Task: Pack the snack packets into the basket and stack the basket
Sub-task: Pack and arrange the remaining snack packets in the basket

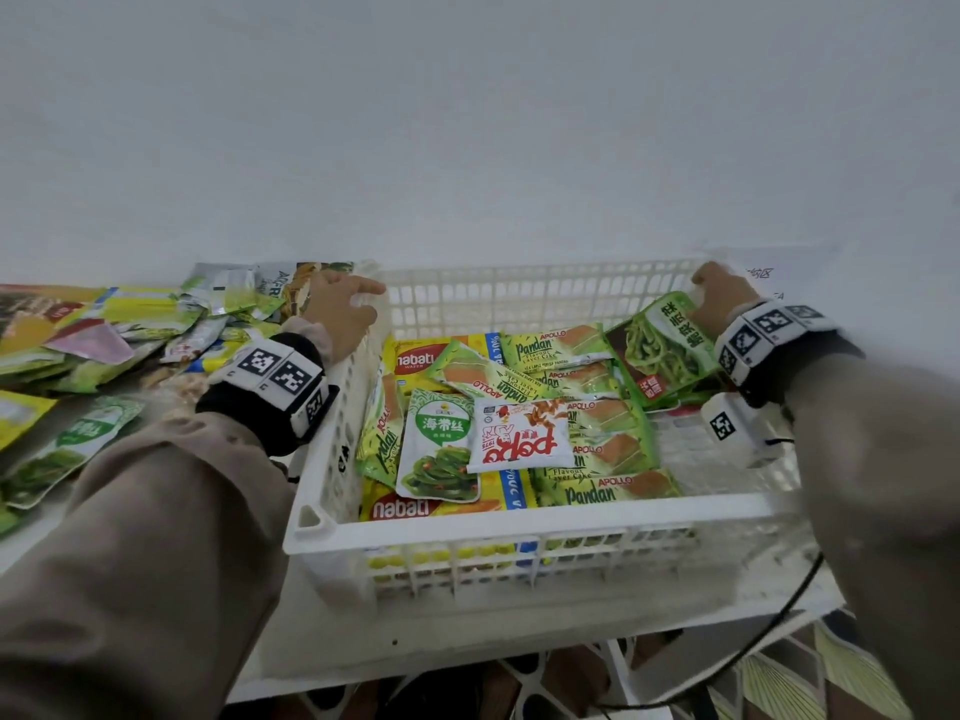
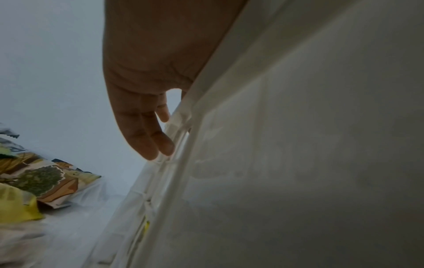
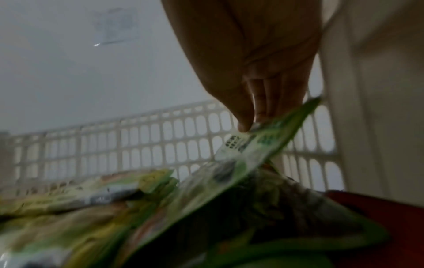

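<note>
A white slotted basket (image 1: 519, 522) stands on the table, holding several packets such as Pandan cakes (image 1: 602, 449), Nabati wafers and a white Popo packet (image 1: 519, 433). At the basket's far left corner my left hand (image 1: 343, 309) rests on the rim. Its fingers (image 2: 149, 137) lie fairly straight down the outer wall (image 2: 252, 145), and the thumb stretches over the rim. My right hand (image 1: 722, 298) is at the far right corner, inside the basket. There its thumb and fingers (image 3: 252, 121) pinch the top edge of a green vegetable packet (image 1: 665, 345) (image 3: 241, 163) that leans on the others.
A heap of loose snack packets (image 1: 130, 330) (image 2: 41, 179) covers the table left of the basket. A white wall rises right behind. The table's front edge (image 1: 467, 667) is near me, with a black cable (image 1: 769, 626) hanging at the right and patterned floor below.
</note>
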The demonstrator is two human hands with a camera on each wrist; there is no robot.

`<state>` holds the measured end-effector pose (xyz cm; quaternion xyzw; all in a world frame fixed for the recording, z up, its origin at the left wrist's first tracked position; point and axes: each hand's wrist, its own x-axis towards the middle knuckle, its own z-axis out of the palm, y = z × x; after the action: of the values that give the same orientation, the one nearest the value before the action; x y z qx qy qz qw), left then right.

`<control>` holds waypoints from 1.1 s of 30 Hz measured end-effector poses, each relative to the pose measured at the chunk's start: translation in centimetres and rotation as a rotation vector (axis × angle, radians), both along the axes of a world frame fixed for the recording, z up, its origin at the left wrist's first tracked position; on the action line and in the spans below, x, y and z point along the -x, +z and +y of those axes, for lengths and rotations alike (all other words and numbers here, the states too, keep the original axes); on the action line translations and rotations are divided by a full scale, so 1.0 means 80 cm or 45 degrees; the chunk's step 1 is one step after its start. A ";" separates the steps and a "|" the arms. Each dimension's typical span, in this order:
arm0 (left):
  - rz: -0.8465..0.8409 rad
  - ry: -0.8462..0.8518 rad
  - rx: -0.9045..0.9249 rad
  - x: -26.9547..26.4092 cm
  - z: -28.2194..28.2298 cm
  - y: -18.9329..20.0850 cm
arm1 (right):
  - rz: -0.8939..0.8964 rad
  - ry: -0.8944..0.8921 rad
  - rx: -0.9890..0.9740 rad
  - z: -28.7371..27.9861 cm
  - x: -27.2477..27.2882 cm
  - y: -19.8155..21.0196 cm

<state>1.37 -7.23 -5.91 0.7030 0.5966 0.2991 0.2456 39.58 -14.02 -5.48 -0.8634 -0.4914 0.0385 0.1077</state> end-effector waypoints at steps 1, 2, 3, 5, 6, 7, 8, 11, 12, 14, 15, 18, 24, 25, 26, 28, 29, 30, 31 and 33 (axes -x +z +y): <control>0.004 0.000 -0.001 0.000 0.000 0.000 | -0.053 0.005 -0.003 0.000 0.000 -0.004; 0.004 0.001 -0.001 -0.001 -0.001 0.000 | -0.108 0.021 0.020 0.000 0.000 -0.006; 0.005 0.001 -0.001 -0.001 -0.001 0.000 | -0.142 0.050 0.066 -0.001 0.003 -0.007; 0.005 0.002 0.004 0.000 -0.001 0.000 | -0.162 0.164 0.194 -0.002 0.010 -0.005; 0.003 0.000 0.006 0.000 -0.002 0.001 | -0.190 0.251 0.271 -0.003 0.013 -0.006; 0.002 -0.003 0.008 0.000 -0.001 0.001 | -0.236 0.350 0.359 -0.004 0.016 -0.009; 0.000 -0.005 0.008 0.001 -0.001 0.001 | -0.292 0.434 0.461 -0.005 0.019 -0.014; 0.006 -0.012 0.013 0.001 -0.001 0.000 | -0.436 0.479 0.724 -0.010 0.026 -0.037; 0.002 -0.014 0.013 0.001 -0.001 0.000 | -0.467 0.477 0.745 -0.010 0.026 -0.043; -0.010 -0.010 0.008 0.001 -0.001 0.000 | -0.473 0.484 0.749 -0.009 0.023 -0.047; -0.014 -0.011 0.006 0.002 -0.001 0.000 | -0.468 0.487 0.751 -0.008 0.021 -0.048; -0.017 -0.019 0.005 0.002 -0.001 0.000 | -0.470 0.469 0.779 -0.008 0.019 -0.053; -0.050 -0.025 0.001 0.002 -0.004 0.002 | -0.302 0.498 0.805 -0.012 0.024 -0.039; -0.056 -0.022 -0.002 0.002 -0.005 0.003 | -0.265 0.495 0.791 -0.011 0.025 -0.031; -0.058 -0.019 -0.002 0.002 -0.005 0.003 | -0.249 0.485 0.769 -0.010 0.029 -0.022; -0.060 -0.021 -0.002 0.003 -0.007 0.003 | -0.273 0.502 0.684 -0.008 0.045 0.002; -0.063 -0.023 -0.005 0.003 -0.008 0.003 | -0.294 0.547 0.621 -0.007 0.058 0.015; -0.068 -0.025 -0.009 0.003 -0.008 0.003 | -0.319 0.617 0.544 -0.005 0.076 0.029; -0.072 -0.027 -0.011 0.002 -0.008 0.003 | -0.350 0.710 0.459 -0.005 0.098 0.041; -0.072 -0.032 -0.009 0.002 -0.007 0.003 | -0.387 0.909 0.313 -0.004 0.146 0.055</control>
<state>1.20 -7.81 -5.68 0.7026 0.5795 0.3177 0.2638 27.93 -14.33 -1.10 -0.6407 -0.7624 0.0037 -0.0904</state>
